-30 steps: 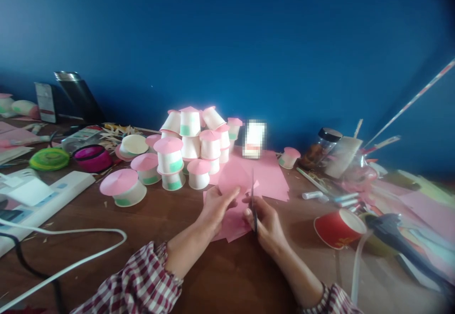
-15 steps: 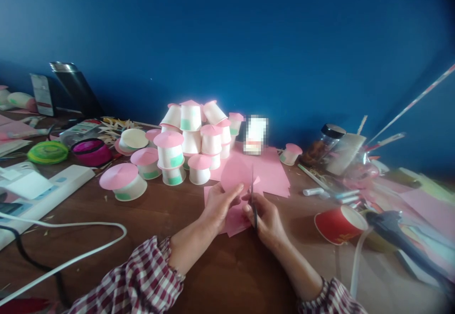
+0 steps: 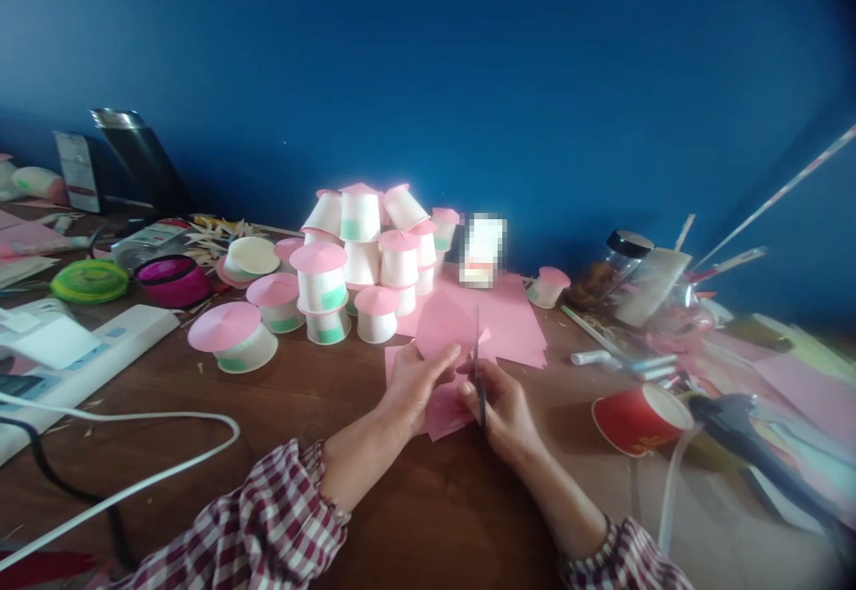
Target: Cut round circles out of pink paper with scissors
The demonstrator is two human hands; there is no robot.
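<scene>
**Scissors (image 3: pixel 480 387) beside held pink paper (image 3: pixel 442 326)**

The left hand (image 3: pixel 415 381) pinches the paper above pink sheets (image 3: pixel 518 323); the right hand (image 3: pixel 503 407) grips the scissors. A dark-lidded jar (image 3: pixel 610 271) holds something brown (too blurred to name). The red cup (image 3: pixel 627 420) shows a pale interior.

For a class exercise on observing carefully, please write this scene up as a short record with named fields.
Left hand: holds a pink paper piece
Right hand: holds scissors, blades pointing away from the wearer
Centre: white cups with pink tops, some stacked
Left side: white power strip, green case, purple case
Right side: red cup
Surface: brown table
Background: blue wall
Unclear: blurred-out item behind the hands
</scene>
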